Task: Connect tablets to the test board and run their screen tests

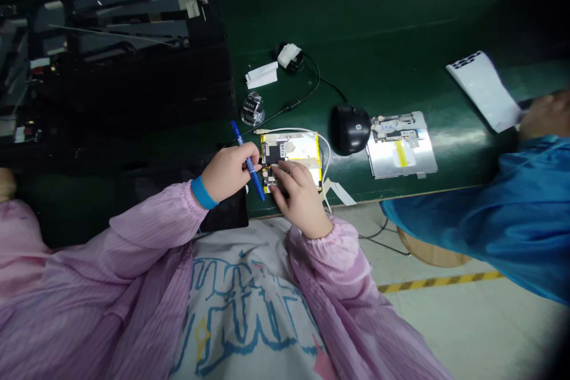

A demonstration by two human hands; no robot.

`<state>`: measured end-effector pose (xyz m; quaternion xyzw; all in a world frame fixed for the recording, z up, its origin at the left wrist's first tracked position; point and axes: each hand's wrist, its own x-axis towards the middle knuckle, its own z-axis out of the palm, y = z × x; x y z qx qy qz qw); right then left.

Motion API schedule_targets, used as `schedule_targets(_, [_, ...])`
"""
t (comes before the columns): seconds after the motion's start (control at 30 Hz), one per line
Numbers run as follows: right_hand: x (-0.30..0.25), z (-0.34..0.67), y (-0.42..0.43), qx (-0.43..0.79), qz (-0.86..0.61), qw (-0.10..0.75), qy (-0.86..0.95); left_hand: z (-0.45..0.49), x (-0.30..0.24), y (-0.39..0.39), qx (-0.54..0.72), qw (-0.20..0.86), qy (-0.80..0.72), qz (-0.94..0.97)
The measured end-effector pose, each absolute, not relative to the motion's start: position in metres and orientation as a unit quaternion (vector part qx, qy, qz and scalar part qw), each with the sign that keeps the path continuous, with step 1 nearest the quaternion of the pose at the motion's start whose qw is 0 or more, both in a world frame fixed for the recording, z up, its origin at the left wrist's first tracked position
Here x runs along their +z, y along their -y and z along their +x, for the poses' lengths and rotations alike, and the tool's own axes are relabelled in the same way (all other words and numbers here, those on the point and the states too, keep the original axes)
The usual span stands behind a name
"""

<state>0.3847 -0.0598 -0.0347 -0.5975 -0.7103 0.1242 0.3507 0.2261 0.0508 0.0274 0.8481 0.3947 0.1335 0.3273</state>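
Note:
My left hand (229, 172) is closed around a blue marker pen (257, 183), which slants across the fingers. Its fingertips are at the left edge of an opened tablet-like device (305, 143) with a circuit board, silver-white battery surfaces and yellow tape along the edges. Over the lower part of this device lies my right hand (303, 199), thumb and fingers apart, fingertips resting on the board. What is under those fingertips is hidden. A white cable (329, 154) curves around the device's top and right side.
A black HP-marked mouse (350, 129) sits beside another opened device (427, 151). Behind are a metal tally counter (253, 108), folded white paper (262, 75) and a black cable (307, 95). Black trays of panels (133, 29) fill the left. A co-worker's blue sleeve (525, 190) is at right.

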Motion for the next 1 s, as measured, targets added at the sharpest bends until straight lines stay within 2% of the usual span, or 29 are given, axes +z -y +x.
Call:
schedule_targets(0.17, [-0.0342,0.3832,0.0600,0.136,-0.608,0.337,0.706,0.2267,0.0259,-0.0525,0.133,0.348,-0.401,0.837])
schedule_targets(0.43, [-0.0370,0.3837,0.0613,0.127,-0.599,0.365,0.701,0.2302,0.0277,-0.0503,0.089,0.307,-0.400,0.859])
schedule_targets(1.0, [-0.0340,0.3789,0.0611,0.128,-0.619,0.308,0.711,0.2333,0.0250,-0.0492,0.066,0.270,-0.408,0.870])
